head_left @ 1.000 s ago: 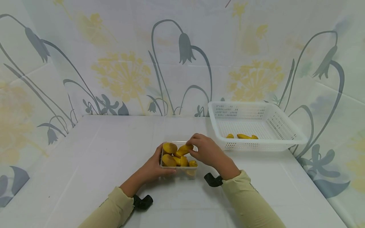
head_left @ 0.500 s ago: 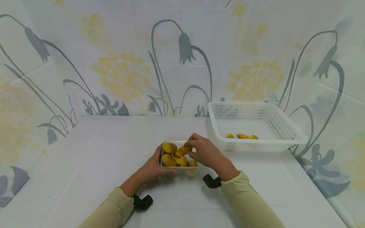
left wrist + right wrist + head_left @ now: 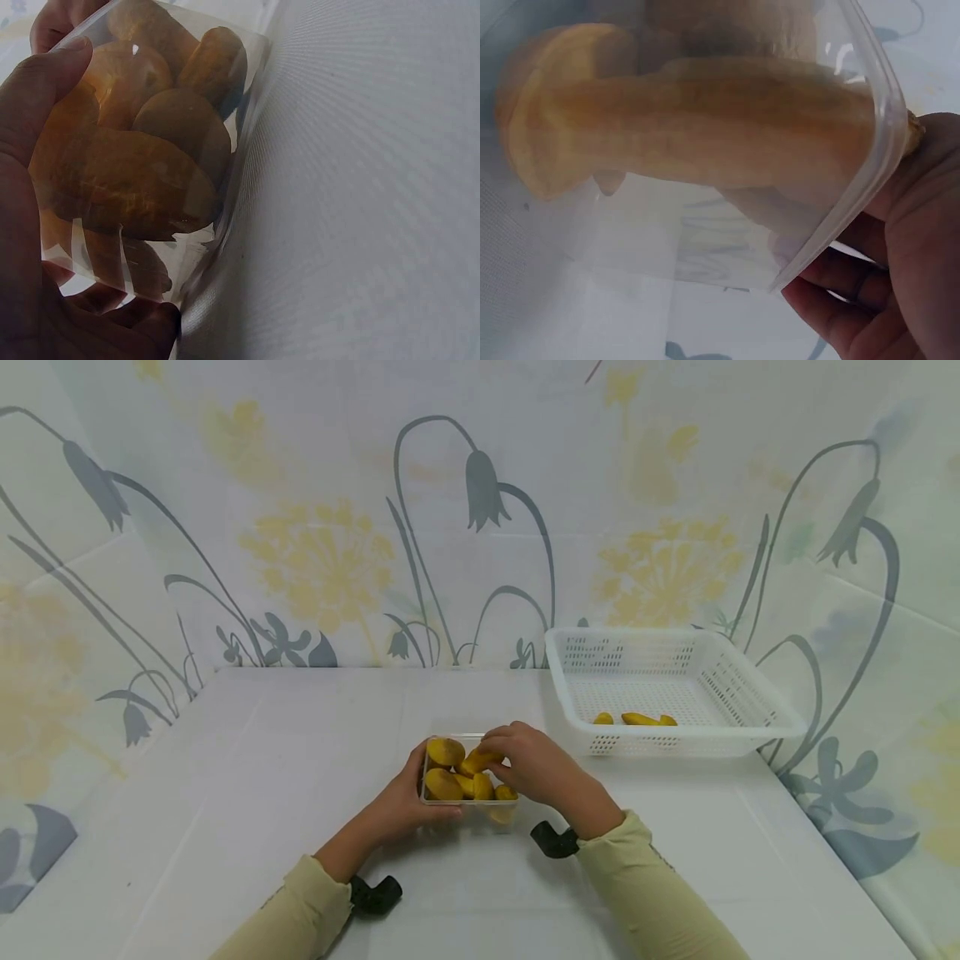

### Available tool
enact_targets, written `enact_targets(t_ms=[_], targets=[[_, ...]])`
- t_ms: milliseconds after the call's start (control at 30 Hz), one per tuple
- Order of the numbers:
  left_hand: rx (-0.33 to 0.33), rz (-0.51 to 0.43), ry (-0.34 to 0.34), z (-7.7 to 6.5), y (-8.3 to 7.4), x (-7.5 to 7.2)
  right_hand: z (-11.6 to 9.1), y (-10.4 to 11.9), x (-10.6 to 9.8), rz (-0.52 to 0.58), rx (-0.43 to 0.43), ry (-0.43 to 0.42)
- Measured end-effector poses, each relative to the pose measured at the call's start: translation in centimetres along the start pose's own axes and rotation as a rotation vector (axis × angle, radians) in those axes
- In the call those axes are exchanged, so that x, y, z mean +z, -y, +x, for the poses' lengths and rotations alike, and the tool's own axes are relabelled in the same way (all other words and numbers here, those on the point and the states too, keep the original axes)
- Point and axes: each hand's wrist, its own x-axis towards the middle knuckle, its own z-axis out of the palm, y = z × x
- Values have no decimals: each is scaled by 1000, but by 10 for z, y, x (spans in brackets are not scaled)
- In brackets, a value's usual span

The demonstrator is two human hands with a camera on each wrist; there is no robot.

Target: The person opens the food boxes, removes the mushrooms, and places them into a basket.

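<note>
A clear plastic box [image 3: 471, 802] full of yellow mushrooms [image 3: 444, 784] stands on the white table in the head view. My left hand [image 3: 405, 800] grips its left side; in the left wrist view the thumb lies along the upper edge and fingers curl at the other side. At the back right of the box, my right hand [image 3: 534, 764] pinches a mushroom [image 3: 477, 762] among the others; its fingertips are partly hidden. Through the box wall [image 3: 889, 112], the right wrist view shows a long-stemmed mushroom [image 3: 727, 124] lying sideways, close to the right hand.
A white perforated basket [image 3: 675, 742] stands at the back right, with a few yellow mushrooms [image 3: 641, 719] inside near its front wall. Black wrist pieces [image 3: 377, 895] stick out at both sleeves. A flower-patterned cloth [image 3: 330, 560] hangs behind the table.
My right hand has shifted slightly left and down into the box with the pinched mushroom. The left hand keeps its grip on the box. The head view has tilted slightly.
</note>
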Motion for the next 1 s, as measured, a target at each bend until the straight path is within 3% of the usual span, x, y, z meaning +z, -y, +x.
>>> enact_targets(t_ms=[533, 1000], targets=[[22, -11, 5, 0, 0, 0, -2, 7, -3, 6, 1, 7], [33, -17, 6, 1, 2, 0, -2, 3, -5, -5, -71, -64]])
